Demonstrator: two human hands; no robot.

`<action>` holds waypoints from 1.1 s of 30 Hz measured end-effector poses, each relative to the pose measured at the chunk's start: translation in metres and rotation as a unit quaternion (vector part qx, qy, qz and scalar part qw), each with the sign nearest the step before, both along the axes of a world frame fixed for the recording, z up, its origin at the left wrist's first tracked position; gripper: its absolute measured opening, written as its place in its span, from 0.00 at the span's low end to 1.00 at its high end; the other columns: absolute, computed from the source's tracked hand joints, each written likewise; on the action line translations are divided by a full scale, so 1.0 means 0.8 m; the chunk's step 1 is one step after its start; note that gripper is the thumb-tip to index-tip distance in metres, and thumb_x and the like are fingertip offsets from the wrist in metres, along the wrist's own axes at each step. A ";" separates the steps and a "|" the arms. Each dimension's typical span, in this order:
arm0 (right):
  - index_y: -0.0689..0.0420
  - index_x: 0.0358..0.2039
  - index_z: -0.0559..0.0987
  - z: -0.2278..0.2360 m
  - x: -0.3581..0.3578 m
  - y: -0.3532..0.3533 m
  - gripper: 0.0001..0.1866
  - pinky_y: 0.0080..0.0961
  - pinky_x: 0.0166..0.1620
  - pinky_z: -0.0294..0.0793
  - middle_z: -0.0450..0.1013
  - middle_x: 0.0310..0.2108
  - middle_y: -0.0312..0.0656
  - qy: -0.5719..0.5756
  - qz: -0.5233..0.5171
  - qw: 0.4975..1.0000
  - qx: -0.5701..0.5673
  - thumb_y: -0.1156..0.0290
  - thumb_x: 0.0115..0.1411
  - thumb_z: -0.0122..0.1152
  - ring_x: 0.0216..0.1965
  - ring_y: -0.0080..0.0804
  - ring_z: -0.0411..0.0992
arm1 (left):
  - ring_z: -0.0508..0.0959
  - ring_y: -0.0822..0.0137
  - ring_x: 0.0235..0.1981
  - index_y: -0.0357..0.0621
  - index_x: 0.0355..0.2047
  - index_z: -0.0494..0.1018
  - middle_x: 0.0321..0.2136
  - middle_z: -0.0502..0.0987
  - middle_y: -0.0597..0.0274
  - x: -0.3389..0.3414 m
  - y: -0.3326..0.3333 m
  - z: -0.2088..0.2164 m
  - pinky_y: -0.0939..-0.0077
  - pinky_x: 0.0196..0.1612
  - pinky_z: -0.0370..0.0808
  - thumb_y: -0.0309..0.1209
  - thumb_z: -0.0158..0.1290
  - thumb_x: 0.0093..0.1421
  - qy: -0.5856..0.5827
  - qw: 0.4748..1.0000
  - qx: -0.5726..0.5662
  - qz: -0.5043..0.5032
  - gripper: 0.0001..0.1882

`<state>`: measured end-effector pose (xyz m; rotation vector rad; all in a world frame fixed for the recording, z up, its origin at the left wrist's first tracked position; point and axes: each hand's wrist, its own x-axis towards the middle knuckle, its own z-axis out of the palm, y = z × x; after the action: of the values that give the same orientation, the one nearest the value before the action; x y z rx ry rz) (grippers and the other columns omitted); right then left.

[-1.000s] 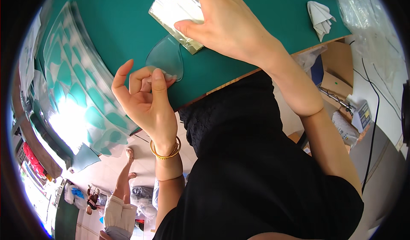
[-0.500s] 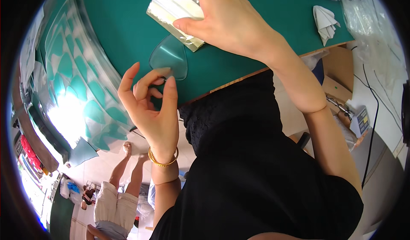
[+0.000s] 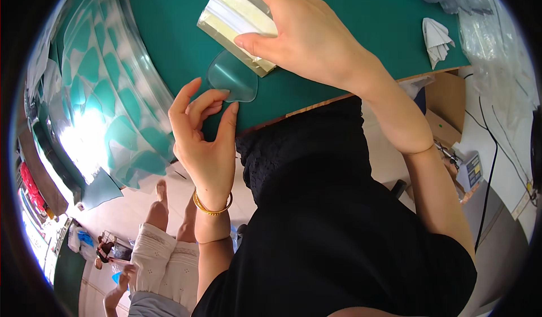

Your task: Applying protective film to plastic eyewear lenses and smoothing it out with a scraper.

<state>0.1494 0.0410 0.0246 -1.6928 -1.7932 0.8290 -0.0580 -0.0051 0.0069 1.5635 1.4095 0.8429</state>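
Head view: right hand (image 3: 310,37) grasping a pale, flat pack (image 3: 234,15) in glossy wrap, thumb laid across its upper face, the other fingers hidden over the far side. Left hand (image 3: 206,139) lower and to the left, palm partly turned up, fingers loosely bent, thumb and index tips slightly parted at the near-left edge of a clear rounded piece (image 3: 235,75); cannot tell whether they grip it. Piece lies between the two hands on a green tabletop (image 3: 361,12), its far side meeting or passing under the pack's lower end. Gold bangles (image 3: 212,208) on the left wrist. Left of the left hand, long translucent sheets (image 3: 113,94) with rounded shapes showing green. Right of the right hand, well apart, a folded pale cloth (image 3: 436,41) with a zigzag edge; beyond it, clear plastic (image 3: 497,57) in crumpled layers. Below and left of the left hand, another person in pale shorts (image 3: 164,260).
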 end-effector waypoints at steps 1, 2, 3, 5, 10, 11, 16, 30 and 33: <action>0.67 0.42 0.69 0.003 -0.001 -0.002 0.22 0.40 0.33 0.79 0.78 0.28 0.57 -0.012 0.005 1.000 -0.005 0.64 0.56 0.65 0.29 0.51 0.79 | 0.78 0.72 0.38 0.38 0.55 0.67 0.37 0.81 0.60 0.000 0.000 -0.001 0.79 0.48 0.74 0.16 0.62 0.54 -0.003 1.000 0.003 -0.001 0.29; 0.66 0.41 0.69 0.005 -0.002 -0.003 0.21 0.40 0.33 0.79 0.78 0.28 0.57 -0.023 0.011 1.000 -0.010 0.64 0.56 0.65 0.29 0.51 0.79 | 0.78 0.72 0.38 0.37 0.55 0.67 0.37 0.81 0.60 -0.001 -0.001 -0.002 0.79 0.47 0.74 0.16 0.62 0.54 -0.005 1.000 0.007 -0.002 0.28; 0.66 0.41 0.68 -0.001 -0.004 -0.005 0.22 0.41 0.31 0.78 0.78 0.25 0.56 -0.019 0.019 1.000 0.015 0.64 0.55 0.65 0.27 0.52 0.79 | 0.79 0.72 0.38 0.37 0.54 0.67 0.37 0.81 0.60 0.000 0.000 -0.002 0.79 0.47 0.75 0.16 0.62 0.54 -0.001 1.000 0.013 -0.004 0.28; 0.64 0.44 0.68 -0.004 -0.010 -0.010 0.23 0.40 0.32 0.77 0.77 0.28 0.57 -0.015 0.014 1.000 -0.006 0.65 0.56 0.66 0.29 0.53 0.78 | 0.79 0.72 0.38 0.37 0.54 0.67 0.37 0.81 0.60 0.002 0.000 -0.001 0.79 0.47 0.75 0.16 0.62 0.54 -0.001 1.000 0.014 -0.009 0.28; 0.62 0.48 0.67 0.008 -0.021 -0.014 0.25 0.42 0.33 0.76 0.77 0.28 0.57 0.004 0.039 0.997 -0.070 0.64 0.56 0.66 0.30 0.57 0.77 | 0.79 0.72 0.38 0.37 0.55 0.67 0.38 0.81 0.60 0.002 -0.003 0.000 0.79 0.48 0.74 0.16 0.61 0.55 0.006 1.000 0.014 -0.004 0.27; 0.62 0.48 0.67 0.008 -0.019 -0.014 0.25 0.42 0.33 0.76 0.77 0.28 0.57 0.004 0.034 0.997 -0.068 0.64 0.56 0.66 0.30 0.57 0.77 | 0.79 0.72 0.38 0.37 0.55 0.67 0.38 0.81 0.61 0.002 -0.004 0.000 0.79 0.48 0.74 0.17 0.61 0.55 0.017 1.000 0.016 0.000 0.27; 0.63 0.45 0.70 0.002 -0.001 0.000 0.23 0.43 0.33 0.75 0.77 0.26 0.54 0.017 -0.010 0.999 -0.043 0.62 0.56 0.66 0.29 0.54 0.78 | 0.79 0.72 0.39 0.35 0.54 0.68 0.38 0.81 0.61 0.002 -0.006 -0.003 0.80 0.48 0.74 0.17 0.62 0.55 0.012 0.999 0.032 0.001 0.26; 0.62 0.45 0.68 0.005 -0.020 -0.006 0.21 0.42 0.28 0.76 0.78 0.24 0.52 -0.022 0.061 0.998 0.023 0.63 0.58 0.63 0.25 0.50 0.78 | 0.79 0.70 0.37 0.31 0.51 0.68 0.37 0.80 0.55 -0.005 -0.020 -0.008 0.79 0.43 0.76 0.15 0.60 0.56 0.022 0.997 0.062 0.042 0.22; 0.62 0.45 0.67 0.001 -0.014 -0.011 0.22 0.42 0.28 0.76 0.78 0.24 0.52 -0.021 0.038 0.999 0.006 0.63 0.58 0.63 0.25 0.50 0.78 | 0.79 0.72 0.33 0.31 0.48 0.70 0.34 0.80 0.56 0.005 -0.018 -0.004 0.81 0.40 0.75 0.17 0.58 0.59 0.011 0.997 0.060 0.049 0.17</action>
<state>0.1379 0.0321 0.0251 -1.6538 -1.8972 0.8181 -0.0541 -0.0196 0.0034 1.6083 1.4857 0.9865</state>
